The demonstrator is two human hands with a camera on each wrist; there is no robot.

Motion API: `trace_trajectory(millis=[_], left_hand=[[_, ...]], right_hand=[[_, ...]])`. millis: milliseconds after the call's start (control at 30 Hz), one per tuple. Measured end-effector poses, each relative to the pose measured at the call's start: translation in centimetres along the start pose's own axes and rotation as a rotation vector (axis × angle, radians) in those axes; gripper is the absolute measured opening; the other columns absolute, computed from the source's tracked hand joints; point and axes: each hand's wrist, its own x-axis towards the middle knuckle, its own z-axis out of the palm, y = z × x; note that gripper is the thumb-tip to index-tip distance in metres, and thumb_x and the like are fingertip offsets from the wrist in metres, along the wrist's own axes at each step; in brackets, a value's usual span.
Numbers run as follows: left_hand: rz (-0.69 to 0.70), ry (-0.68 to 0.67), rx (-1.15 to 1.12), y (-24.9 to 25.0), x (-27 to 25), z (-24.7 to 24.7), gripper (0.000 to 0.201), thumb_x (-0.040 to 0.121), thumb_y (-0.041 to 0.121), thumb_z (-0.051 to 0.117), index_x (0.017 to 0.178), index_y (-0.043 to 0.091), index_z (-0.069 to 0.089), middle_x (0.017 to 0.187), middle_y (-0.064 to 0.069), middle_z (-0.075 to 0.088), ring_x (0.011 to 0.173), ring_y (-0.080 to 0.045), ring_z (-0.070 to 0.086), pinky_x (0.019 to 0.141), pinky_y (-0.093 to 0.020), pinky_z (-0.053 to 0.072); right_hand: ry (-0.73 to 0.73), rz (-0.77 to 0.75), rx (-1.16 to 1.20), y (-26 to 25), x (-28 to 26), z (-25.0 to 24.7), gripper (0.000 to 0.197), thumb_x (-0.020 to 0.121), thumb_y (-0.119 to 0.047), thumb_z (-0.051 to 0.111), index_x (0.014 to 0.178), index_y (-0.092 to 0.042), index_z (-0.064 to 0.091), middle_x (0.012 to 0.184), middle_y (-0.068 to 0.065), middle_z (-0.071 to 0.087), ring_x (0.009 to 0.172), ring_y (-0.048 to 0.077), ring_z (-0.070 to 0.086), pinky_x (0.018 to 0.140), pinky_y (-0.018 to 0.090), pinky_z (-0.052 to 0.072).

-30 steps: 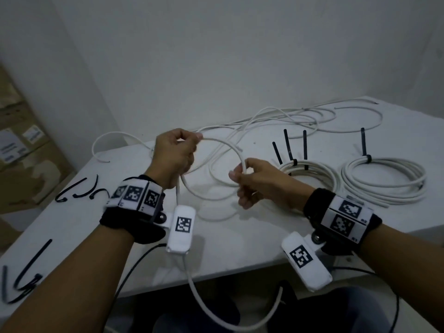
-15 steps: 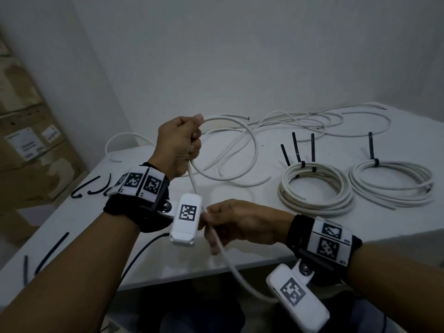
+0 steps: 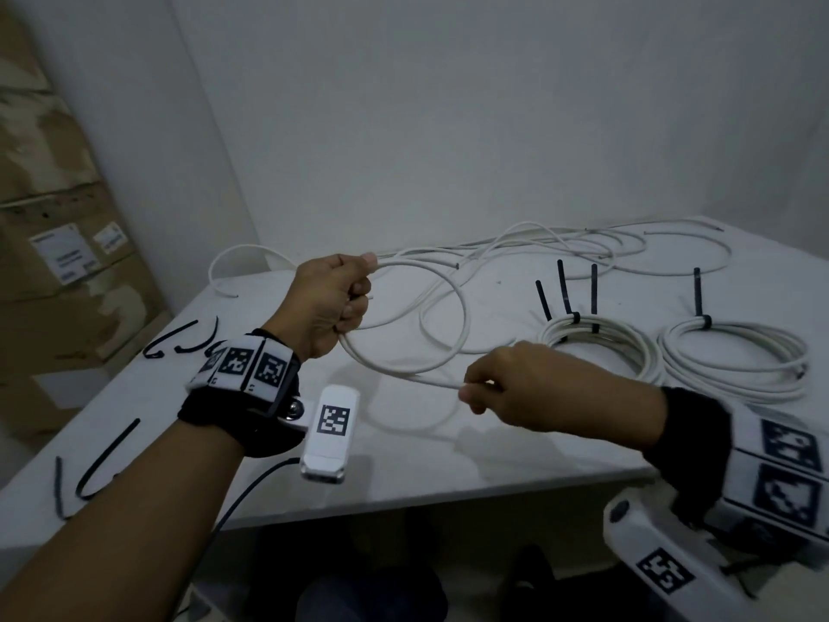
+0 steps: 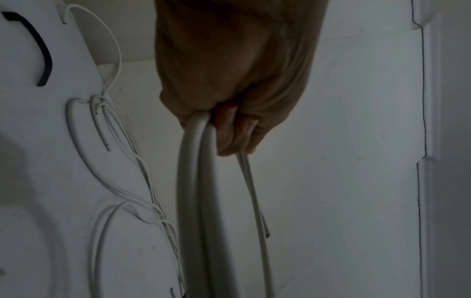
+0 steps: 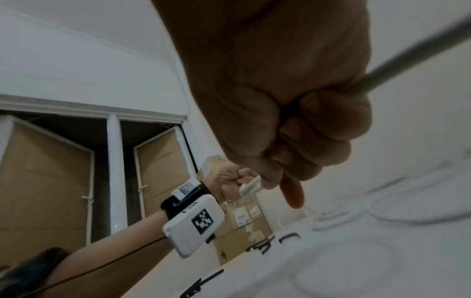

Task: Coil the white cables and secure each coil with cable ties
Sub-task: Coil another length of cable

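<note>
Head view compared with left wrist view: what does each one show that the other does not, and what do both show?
Only the head view shows the right hand pinching the white cable, and two tied white cable coils with black cable ties. Only the left wrist view shows two cable strands side by side under the curled fingers. Both show the left hand gripping the loop over the white table.

Cardboard boxes (image 3: pixel 49 262) beside white table (image 3: pixel 403 478)

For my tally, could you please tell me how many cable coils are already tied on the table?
2: one tied coil at centre-right with three cable ties visible, and a second tied coil at the far right with one tie visible. Others may lie out of view.
</note>
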Motion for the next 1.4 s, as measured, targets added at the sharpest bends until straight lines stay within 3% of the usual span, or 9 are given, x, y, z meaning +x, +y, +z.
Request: trace_trajectory(millis=[200,300,567,667,733,833,967,1033,1400], left_hand=[[0.004,0.009,-0.02,0.5,-0.2,0.1,0.026,0.096,0.016,0.056,0.072,0.012,0.047,0.06,-0.001,0.034,0.033,-0.006,0.025,0.033,-0.012,0.017],[0.009,0.006,-0.021,0.6,-0.7,0.3,0.025,0.096,0.016,0.057,0.073,0.012,0.047,0.059,-0.001,0.035,0.033,-0.007,0.025,0.033,-0.012,0.018],[0.037,-0.017,-0.041,1.0,-3.2,0.9,0.024,0.096,0.017,0.057,0.075,0.011,0.047,0.057,0.0,0.036,0.033,-0.007,0.025,0.034,-0.012,0.017],[0.05,-0.022,-0.042,0.9,-3.7,1.2,0.025,0.096,0.017,0.056,0.074,0.012,0.046,0.058,0.0,0.035,0.033,-0.006,0.025,0.035,-0.012,0.017],[0.055,-0.015,-0.035,0.9,-4.0,1.4,0.024,0.096,0.017,0.056,0.075,0.011,0.046,0.057,0.0,0.035,0.033,-0.006,0.025,0.034,-0.012,0.016],[0.047,-0.012,-0.021,0.6,-4.2,1.8,0.021,0.096,0.017,0.056,0.078,0.011,0.049,0.056,0.001,0.036,0.033,-0.006,0.025,0.035,-0.012,0.015],[0.0,-0.013,-0.062,0.4,-3.9,2.7,0.019,0.097,0.017,0.055,0.079,0.012,0.049,0.056,0.002,0.036,0.033,-0.005,0.025,0.033,-0.012,0.016],[-0.008,-0.003,-0.055,0.3,-3.6,3.3,0.019,0.097,0.017,0.055,0.079,0.012,0.049,0.056,0.003,0.036,0.032,-0.005,0.025,0.033,-0.012,0.016],[-0.055,-0.04,0.005,-2.5,-0.8,5.1,0.025,0.096,0.02,0.057,0.075,0.013,0.045,0.056,0.002,0.036,0.032,-0.006,0.025,0.033,-0.011,0.017]], right_hand=[[0.222,-0.089,-0.463,-1.6,-1.3,-2.3,0.027,0.098,-0.044,0.039,0.08,-0.025,0.044,0.061,-0.005,0.034,0.069,0.02,0.044,0.061,0.028,0.03],[0.297,-0.13,-0.567,-1.8,-1.7,-2.9,0.029,0.099,-0.043,0.037,0.088,-0.024,0.056,0.066,-0.005,0.043,0.069,0.02,0.045,0.055,0.028,0.025],[0.51,-0.171,-0.856,0.1,-1.7,-2.8,0.031,0.075,-0.037,0.073,0.055,-0.014,0.065,0.054,0.009,0.051,0.055,0.027,0.05,0.06,0.032,0.026],[0.643,-0.068,-0.668,0.6,-2.0,-1.8,0.036,0.07,-0.035,0.08,0.054,-0.011,0.058,0.041,0.008,0.05,0.035,0.025,0.048,0.047,0.018,0.02],[0.657,-0.042,-0.533,0.9,-2.0,-1.1,0.026,0.083,-0.037,0.07,0.076,-0.012,0.065,0.06,0.009,0.063,0.053,0.031,0.059,0.041,0.024,0.033],[0.555,0.02,-0.008,1.7,-2.2,-0.5,0.035,0.089,-0.038,0.06,0.119,-0.02,0.063,0.11,0.001,0.069,0.1,0.019,0.064,0.08,0.031,0.048],[0.726,-0.051,1.221,1.9,-1.9,0.7,0.015,0.088,-0.009,0.062,0.103,-0.008,0.064,0.086,0.009,0.069,0.079,0.014,0.064,0.074,0.032,0.053],[0.823,-0.029,1.466,1.7,-1.2,1.0,0.021,0.088,0.001,0.058,0.102,-0.014,0.052,0.074,0.007,0.065,0.068,0.014,0.06,0.067,0.03,0.051],[0.634,0.043,1.448,6.2,-0.8,1.9,0.039,0.09,0.005,0.052,0.124,-0.014,0.049,0.081,0.008,0.064,0.064,0.015,0.062,0.05,0.028,0.052]])
